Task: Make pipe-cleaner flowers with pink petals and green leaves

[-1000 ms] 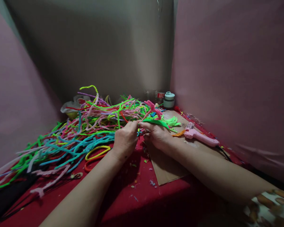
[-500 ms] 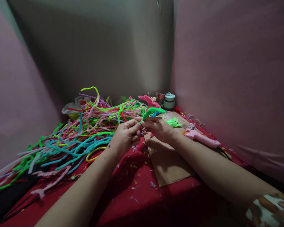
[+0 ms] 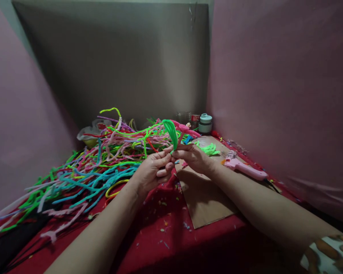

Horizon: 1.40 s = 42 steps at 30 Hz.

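A fuzzy pink flower (image 3: 184,128) with a bright green leaf (image 3: 171,131) rises above my joined fingertips. My left hand (image 3: 154,169) pinches the lower end of the flower's stem, its fingers curled. Touching it from the right, my right hand (image 3: 196,158) pinches the same stem just below the leaf. The stem between the fingertips is mostly hidden.
A big heap of colourful fuzzy stems (image 3: 114,152) covers the left and back of the red table (image 3: 160,243). At right lie brown cardboard (image 3: 205,205), green pieces (image 3: 208,148) and a pink glue gun (image 3: 248,170). A jar (image 3: 205,123) stands behind.
The green leaf, which pointed right across the flower, now stands upright and leans left of it. The flower has tilted and sits slightly lower. Both hands remain together at the stem.
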### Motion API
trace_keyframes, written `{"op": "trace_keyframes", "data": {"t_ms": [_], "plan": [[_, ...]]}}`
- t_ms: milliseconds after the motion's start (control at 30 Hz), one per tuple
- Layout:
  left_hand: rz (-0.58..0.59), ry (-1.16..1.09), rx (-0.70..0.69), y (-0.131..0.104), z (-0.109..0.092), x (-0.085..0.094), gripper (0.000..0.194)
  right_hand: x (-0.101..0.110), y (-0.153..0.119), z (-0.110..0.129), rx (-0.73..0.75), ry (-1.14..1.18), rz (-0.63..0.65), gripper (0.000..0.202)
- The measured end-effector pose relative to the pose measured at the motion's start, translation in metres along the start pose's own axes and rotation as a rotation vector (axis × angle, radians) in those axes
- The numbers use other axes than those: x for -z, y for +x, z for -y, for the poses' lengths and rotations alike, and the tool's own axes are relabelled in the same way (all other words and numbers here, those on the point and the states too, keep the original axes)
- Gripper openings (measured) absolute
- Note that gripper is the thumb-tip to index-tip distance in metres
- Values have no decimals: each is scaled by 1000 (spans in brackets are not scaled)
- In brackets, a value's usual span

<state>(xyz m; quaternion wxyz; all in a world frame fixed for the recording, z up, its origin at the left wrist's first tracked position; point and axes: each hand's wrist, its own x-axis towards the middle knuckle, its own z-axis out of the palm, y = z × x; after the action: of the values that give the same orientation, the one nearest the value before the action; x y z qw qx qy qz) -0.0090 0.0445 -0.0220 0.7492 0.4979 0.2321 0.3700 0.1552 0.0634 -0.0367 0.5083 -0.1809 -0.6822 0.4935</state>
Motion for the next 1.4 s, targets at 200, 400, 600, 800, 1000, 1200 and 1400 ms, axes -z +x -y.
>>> {"op": "trace_keyframes", "data": {"t_ms": [200,400,600,800,1000,1200,1400], "plan": [[14,45,18,0,2,2,12,-2,-1,-3,-154,230,-28,12],[12,133,12,-1,1,1,18,-7,-2,-5,-135,287,-34,13],[-313,804,-318,3,9,-5,19,-13,0,-3,-123,152,-298,14],[-529,1121,-473,5,22,0,12,-14,-2,-13,-141,-95,-384,19],[-436,694,-316,6,16,-3,19,-16,-1,-5,-99,-28,-336,22],[-282,315,-172,6,10,-7,18,-12,1,-6,-231,396,-89,24],[-120,11,-69,3,10,-7,31,-8,1,-9,-262,568,-61,20]]}}
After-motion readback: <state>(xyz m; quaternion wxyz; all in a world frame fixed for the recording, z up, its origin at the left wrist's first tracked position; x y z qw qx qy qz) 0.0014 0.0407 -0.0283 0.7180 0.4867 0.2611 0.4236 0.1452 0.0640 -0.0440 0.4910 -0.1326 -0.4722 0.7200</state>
